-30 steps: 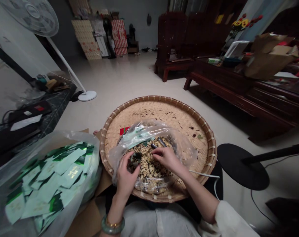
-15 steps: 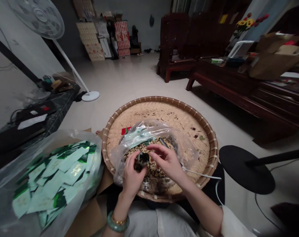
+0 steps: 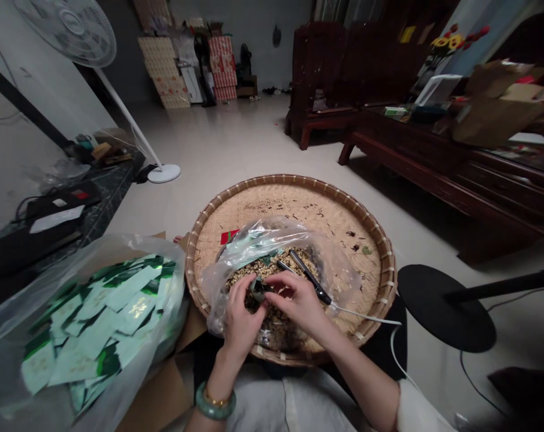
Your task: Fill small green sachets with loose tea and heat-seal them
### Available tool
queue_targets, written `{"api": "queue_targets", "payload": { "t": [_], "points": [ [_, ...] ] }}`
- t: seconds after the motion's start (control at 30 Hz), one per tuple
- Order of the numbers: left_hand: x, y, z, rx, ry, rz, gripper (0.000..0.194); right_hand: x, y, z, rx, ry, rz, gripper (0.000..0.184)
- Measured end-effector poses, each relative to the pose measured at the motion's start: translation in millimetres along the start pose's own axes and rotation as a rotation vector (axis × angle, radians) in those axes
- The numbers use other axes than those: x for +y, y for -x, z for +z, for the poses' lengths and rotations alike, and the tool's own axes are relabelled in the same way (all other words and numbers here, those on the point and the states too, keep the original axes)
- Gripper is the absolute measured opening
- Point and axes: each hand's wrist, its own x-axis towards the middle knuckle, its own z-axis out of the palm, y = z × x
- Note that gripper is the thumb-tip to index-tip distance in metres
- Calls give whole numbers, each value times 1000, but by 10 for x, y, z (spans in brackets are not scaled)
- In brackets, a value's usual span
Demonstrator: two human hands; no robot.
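My left hand is closed around a small dark green packet, its fingers curled along the side. At the packet's right edge, the thumb and fingertips of my right hand close on it. Beneath both hands lies an opened clear plastic bag filled with a pale and dark loose dried mix. A black hand-held clamp tool with two long arms rests on the mix, its white cord trailing right. Several pale green packets lie under the plastic.
A round woven bamboo tray carries the bag, a red packet and scattered dried bits. At left stands a large plastic bag of green packets. A white fan, a black round stand base and a dark wooden table surround it.
My right hand has moved slightly left and down, from beside the packet to its edge. The packet's opening looks narrower, and more of the clamp tool shows.
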Motion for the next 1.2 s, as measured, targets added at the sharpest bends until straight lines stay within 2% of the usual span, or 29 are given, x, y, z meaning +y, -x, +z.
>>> {"api": "queue_targets", "payload": {
  "t": [0.1, 0.23, 0.43, 0.57, 0.8, 0.93, 1.1, 1.2],
  "points": [
    [-10, 3, -1, 7, -28, 5, 44, -21, -15, -43, 33, 15, -27, 9],
    [-20, 2, 11, 6, -45, 26, 47, -44, -16, -97, 42, 28, -27, 8],
    [-15, -13, 15, -5, -31, 54, 42, -56, -19, -110, -59, 55, 25, 35],
    [-29, -7, 23, 8, 2, 26, 43, 0, -28, -74, -93, 59, -13, 20],
    [-50, -17, -8, -14, -67, 1, 53, -18, -16, -101, -52, 81, -111, 14],
    [-41, -29, -12, -57, -35, -33, 40, -41, 13, -164, -64, 89, -115, 10],
    [-54, -19, -6, -128, 77, -48, 23, -29, 25, -270, 0, 69, -131, 9],
    [-64, -9, -1, -142, 102, -62, 20, -48, 32, -336, 60, 56, -149, 7]
  ]
}}
